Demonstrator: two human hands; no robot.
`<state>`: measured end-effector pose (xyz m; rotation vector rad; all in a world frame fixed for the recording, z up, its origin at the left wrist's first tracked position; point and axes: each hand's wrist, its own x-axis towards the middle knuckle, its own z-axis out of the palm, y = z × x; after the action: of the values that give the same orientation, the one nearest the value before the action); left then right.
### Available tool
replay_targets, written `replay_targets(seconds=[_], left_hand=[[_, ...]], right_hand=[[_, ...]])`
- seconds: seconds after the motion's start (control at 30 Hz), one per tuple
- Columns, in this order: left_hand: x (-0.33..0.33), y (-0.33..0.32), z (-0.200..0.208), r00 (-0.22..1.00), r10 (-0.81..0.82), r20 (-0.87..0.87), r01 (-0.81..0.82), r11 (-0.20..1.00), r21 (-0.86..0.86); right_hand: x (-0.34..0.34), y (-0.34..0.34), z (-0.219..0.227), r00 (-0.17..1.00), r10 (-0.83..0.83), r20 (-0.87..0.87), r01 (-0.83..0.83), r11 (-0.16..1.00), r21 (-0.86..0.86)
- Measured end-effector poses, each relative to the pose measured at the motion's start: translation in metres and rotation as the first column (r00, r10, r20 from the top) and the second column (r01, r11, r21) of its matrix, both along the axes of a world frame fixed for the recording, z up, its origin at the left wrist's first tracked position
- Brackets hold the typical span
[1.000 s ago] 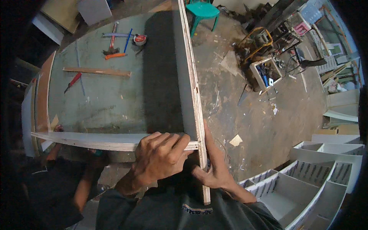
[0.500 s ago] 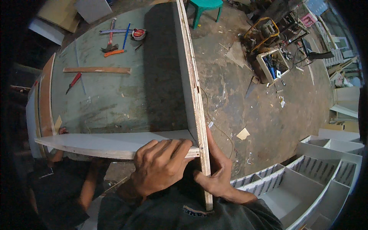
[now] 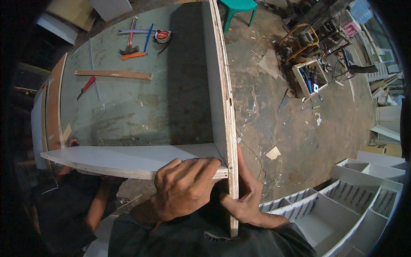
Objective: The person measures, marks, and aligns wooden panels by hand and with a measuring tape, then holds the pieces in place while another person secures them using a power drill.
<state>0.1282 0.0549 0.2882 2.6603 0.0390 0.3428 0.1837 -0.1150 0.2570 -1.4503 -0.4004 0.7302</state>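
My left hand is closed over the near edge of a white-faced plywood board, close to its right end. That end butts against a long plywood panel standing on edge, and the two form a corner. My right hand grips the long panel near its closest end, thumb on the inner side and fingers along the outer face. The fingertips of both hands are partly hidden behind the boards. The panel's near end reaches my dark shirt.
On the green-grey worktop lie a claw hammer, tape measure, orange-handled tool, red-handled tool and wooden strip. A co-worker is at lower left. White cabinet frames and a tool box stand right.
The whole view has shifted slightly, so the worktop and boards appear a little farther right. Both hands keep their grips, and the boards stay together at the corner.
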Motion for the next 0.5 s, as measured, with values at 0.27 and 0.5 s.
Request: replay_targets(seconds=[0.27,0.5], left_hand=[[0.0005,0.0024,0.0030,0.999,-0.024,-0.046,0.023,0.999,-0.030],[-0.0018,-0.0015,0.0002,0.998,0.006,-0.062,-0.009,0.999,-0.049]], right_hand=[[0.0006,0.0016,0.0069,1.000,0.007,0.016,-0.007,0.999,-0.032],[-0.0011,-0.0017,0.0046,1.000,0.003,0.002,-0.003,0.999,-0.032]])
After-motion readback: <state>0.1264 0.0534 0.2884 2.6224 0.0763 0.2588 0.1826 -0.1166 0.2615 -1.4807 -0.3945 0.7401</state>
